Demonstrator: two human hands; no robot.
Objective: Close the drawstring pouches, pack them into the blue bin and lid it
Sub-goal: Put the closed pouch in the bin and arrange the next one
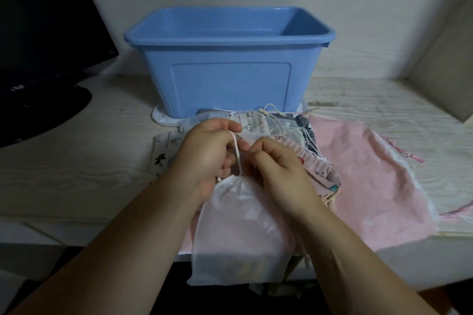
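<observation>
A sheer white drawstring pouch (pixel 238 233) lies at the desk's near edge, its bottom hanging over. Its neck is gathered under my hands. My left hand (pixel 207 153) pinches the white drawstring ribbon (pixel 236 153) near the pouch's mouth. My right hand (pixel 279 169) grips the gathered neck just right of the ribbon. Behind them lies a pile of printed pouches (pixel 258 123) with cream cords. The blue bin (pixel 225 64) stands open behind the pile, and I see nothing inside. It rests on a white lid (pixel 160 116) whose edge shows at its base.
A pink cloth (pixel 371 181) covers the desk to the right, under some pouches. A black monitor (pixel 38 33) and its stand occupy the far left. A beige panel (pixel 445 59) leans at the far right. The wall stands close behind the bin.
</observation>
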